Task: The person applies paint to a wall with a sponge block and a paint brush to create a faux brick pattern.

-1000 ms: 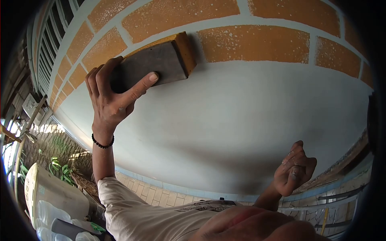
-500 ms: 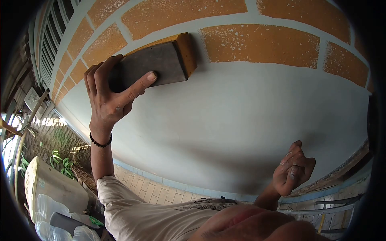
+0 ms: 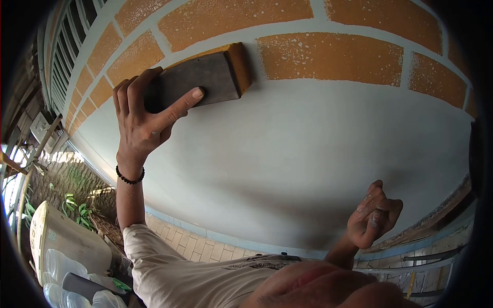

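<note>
My left hand (image 3: 141, 128), a dark beaded bracelet on its wrist, grips a brick-shaped sponge block (image 3: 197, 77). The block has a flat dark grey back and a thick yellow-orange side. Its orange side faces the wall (image 3: 287, 138), level with the lower row of painted orange bricks (image 3: 328, 56). My thumb lies across the grey back while my fingers wrap over the far end. How firmly the block touches the wall is hidden. Lower right, my right hand (image 3: 374, 218) is held in front of the wall, fingers curled in, with pale paint marks on them. Nothing shows in it.
At lower left stand a large pale tub (image 3: 77, 238) and several clear plastic containers (image 3: 64, 264). A tree trunk (image 3: 77, 177) is behind them. Paving (image 3: 195, 244) runs along the wall's foot. Metal bars (image 3: 416, 269), perhaps a ladder, are at lower right.
My left hand has shifted very slightly right in the view, while the sponge block stays almost in place. My right hand is nearly still.
</note>
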Demonstrator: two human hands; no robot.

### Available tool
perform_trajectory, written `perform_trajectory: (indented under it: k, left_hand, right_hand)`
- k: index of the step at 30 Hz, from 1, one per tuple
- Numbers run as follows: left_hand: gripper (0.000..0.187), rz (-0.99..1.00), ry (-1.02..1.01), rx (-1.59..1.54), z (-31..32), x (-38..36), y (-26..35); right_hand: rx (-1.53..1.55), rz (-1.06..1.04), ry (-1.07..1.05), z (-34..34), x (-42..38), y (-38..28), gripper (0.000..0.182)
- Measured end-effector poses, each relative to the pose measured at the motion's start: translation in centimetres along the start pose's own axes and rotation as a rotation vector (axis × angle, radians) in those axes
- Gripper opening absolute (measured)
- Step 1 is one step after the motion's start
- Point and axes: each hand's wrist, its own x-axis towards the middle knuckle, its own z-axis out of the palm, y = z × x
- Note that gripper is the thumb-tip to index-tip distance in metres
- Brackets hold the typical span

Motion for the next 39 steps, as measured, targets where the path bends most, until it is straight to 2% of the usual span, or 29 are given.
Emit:
perform_trajectory:
  k: [16, 22, 28, 33, 37, 39]
  left_hand:
    - [0.065, 0.0, -0.003, 0.012, 0.8, -0.4, -0.1]
    - [0.071, 0.088, 0.015, 0.043, 1.0, -0.5, -0.6]
    - [0.069, 0.072, 0.065, 0.005, 1.8, -0.5, -0.5]
    - [0.076, 0.009, 0.071, -0.002, 1.7, -0.5, 0.2]
    - [0.078, 0.025, 0.119, -0.002, 2.2, -0.5, 0.1]
    - [0.076, 0.017, 0.124, -0.007, 2.2, -0.6, 0.2]
  right_hand:
    - [-0.029, 0.014, 0.026, 0.6, -0.6, 0.0, 0.016]
    - [0.017, 0.053, 0.028, 0.8, -0.9, -0.3, 0.016]
    - [0.001, 0.034, 0.03, 1.2, -1.1, -0.4, 0.015]
    - [-0.031, 0.021, -0.015, 2.0, -0.9, -1.1, 0.017]
    - [-0.207, -0.14, -0.173, 4.7, 1.9, -1.6, 0.02]
    - [-0.373, -0.35, -0.357, 7.1, 4.9, -2.4, 0.019]
